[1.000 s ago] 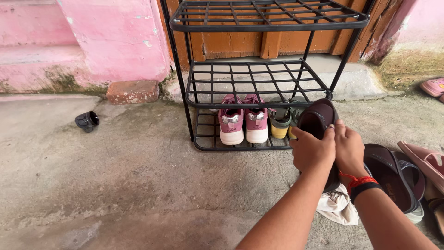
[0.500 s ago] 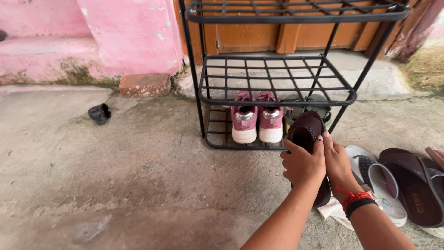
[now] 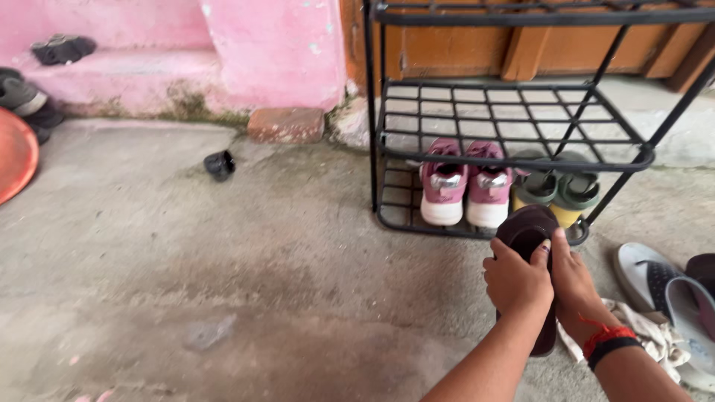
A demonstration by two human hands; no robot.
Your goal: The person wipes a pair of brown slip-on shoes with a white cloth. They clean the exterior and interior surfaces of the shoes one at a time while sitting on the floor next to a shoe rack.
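A black metal wire shoe rack (image 3: pixel 521 112) with three tiers in view stands against a brown wooden door (image 3: pixel 477 48), beside a pink plastered wall (image 3: pixel 275 45) with a low pink step (image 3: pixel 112 78). None of these surfaces carries a label or sign that can be made out. The grey concrete floor (image 3: pixel 186 260) spreads out in front, stained darker near the middle.

On the rack's lowest tier sit two pairs: one pair of pink and white sneakers (image 3: pixel 465 186), heels toward the camera, and one pair of green and yellow rubber clogs (image 3: pixel 555 190) just beside them to the right. The middle tier is bare wire.

One dark brown flat sandal (image 3: pixel 527 231) is held on edge just in front of the rack's lower right corner, above the floor. Its long axis runs roughly upright, the rounded end pointing up toward the rack and the other end down near the floor. The left hand (image 3: pixel 518 283) clasps its near face with fingers curled over the edge; the right hand (image 3: pixel 573 286), with a red thread and black band at the wrist, grips the opposite side.

Beneath the hands lies one crumpled white cloth (image 3: pixel 648 335). To the right rest light grey slippers (image 3: pixel 663 290), partly cut off by the edge.

One red brick (image 3: pixel 287 124) lies at the wall's foot, one small black object (image 3: pixel 220 164) sits alone on the floor, dark shoes (image 3: pixel 63 48) sit on the step, and an orange round thing (image 3: pixel 15 152) shows at the left edge.
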